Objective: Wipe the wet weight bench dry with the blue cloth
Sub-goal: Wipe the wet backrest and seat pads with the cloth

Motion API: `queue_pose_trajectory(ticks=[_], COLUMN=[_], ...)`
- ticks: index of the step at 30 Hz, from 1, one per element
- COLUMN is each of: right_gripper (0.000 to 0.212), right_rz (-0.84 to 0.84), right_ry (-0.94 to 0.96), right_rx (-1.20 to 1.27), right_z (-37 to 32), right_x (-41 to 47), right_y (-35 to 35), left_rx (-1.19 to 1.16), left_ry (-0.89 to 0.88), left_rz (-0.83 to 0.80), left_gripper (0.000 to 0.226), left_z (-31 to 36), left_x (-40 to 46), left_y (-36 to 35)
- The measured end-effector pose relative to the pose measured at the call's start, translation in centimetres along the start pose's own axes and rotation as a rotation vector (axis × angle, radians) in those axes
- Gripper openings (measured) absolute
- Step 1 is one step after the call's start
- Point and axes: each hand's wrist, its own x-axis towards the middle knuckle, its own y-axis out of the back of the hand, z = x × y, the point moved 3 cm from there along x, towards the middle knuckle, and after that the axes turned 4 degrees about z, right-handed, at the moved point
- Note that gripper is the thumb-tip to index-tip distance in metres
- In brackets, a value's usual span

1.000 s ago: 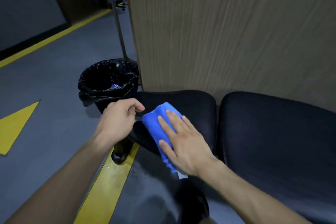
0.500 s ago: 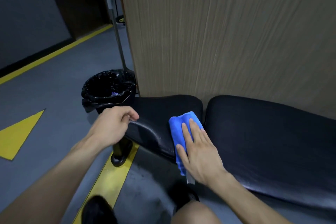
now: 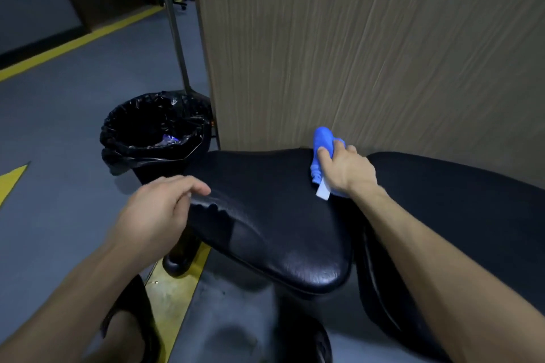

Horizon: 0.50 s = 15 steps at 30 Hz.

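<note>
Two hands, one cloth, one bin.

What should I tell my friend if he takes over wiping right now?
Right hand: grips the blue cloth at the far edge of the bench's small seat pad, next to the wooden panel.
Left hand: rests on the pad's left edge, holding nothing.
Done: cannot tell how much is dry; the near part of the pad looks shiny.
Left: probably the rest of this pad and the long back pad on the right.
</note>
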Motion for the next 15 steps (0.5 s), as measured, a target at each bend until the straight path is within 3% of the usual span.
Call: queue_pose_trajectory(ticks=[3, 8, 12, 15], right_gripper=[0.058, 0.059, 0.072, 0.075], right_rz=[-0.002, 0.007, -0.006, 0.011], right_ry=[-0.032, 0.351, 0.639, 0.544], right_rx=[-0.055, -0.120, 0.018, 0.024], right_z=[-3.8, -10.3, -6.6, -0.8], right_x=[2.4, -0.4, -6.5, -4.4], right_y=[0.3, -2.0, -1.4, -0.2], left_rx=[0.000, -0.039, -0.078, -0.104], left_ry=[0.057, 0.079, 0.088, 0.080], left_rz=[-0.001, -0.066, -0.039, -0.041], left_gripper=[0.036, 0.035, 0.034, 0.035], left_z=[-1.3, -1.9, -1.3, -0.7], left_x=[0.9, 2.3, 3.1, 2.1], left_y=[0.3, -0.1, -0.1, -0.4])
